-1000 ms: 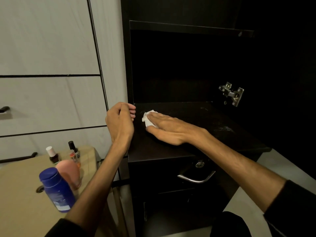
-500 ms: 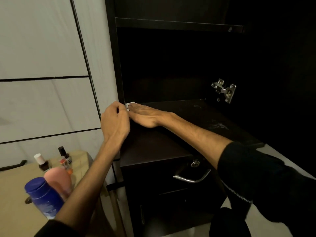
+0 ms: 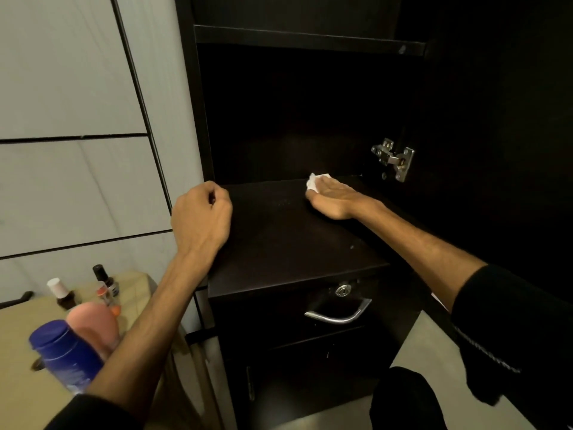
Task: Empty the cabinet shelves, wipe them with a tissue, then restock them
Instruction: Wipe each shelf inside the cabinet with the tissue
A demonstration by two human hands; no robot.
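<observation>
The fingers (image 3: pixel 214 193) of the left hand (image 3: pixel 201 218) are curled into a loose fist that holds nothing, knuckles resting against the left front edge of the dark cabinet (image 3: pixel 198 119), at about 9 o'clock from the middle of the shelf (image 3: pixel 279 237). At 7 o'clock from that hand, low on the tabletop (image 3: pixel 18 383), stand a blue bottle (image 3: pixel 65 352), a pink bottle (image 3: pixel 96 327) touching it, and behind them three small bottles, one white-capped (image 3: pixel 60 293), one black-capped (image 3: pixel 104 277), and one too blurred to tell.

Across the bare shelf, the right hand (image 3: pixel 335 198) lies flat, palm down, its fingers (image 3: pixel 325 186) pressed together and extended toward the back. The white tissue (image 3: pixel 316 181) is pinned beneath the fingertips, peeking out at 11 o'clock from the hand, near the shelf's rear edge. A metal hinge (image 3: pixel 393 158) sits on the cabinet's side at 2 o'clock from the tissue, apart from it. Below the shelf's front lip a drawer carries a lock (image 3: pixel 343 290) and a chrome handle (image 3: pixel 338 315).
</observation>
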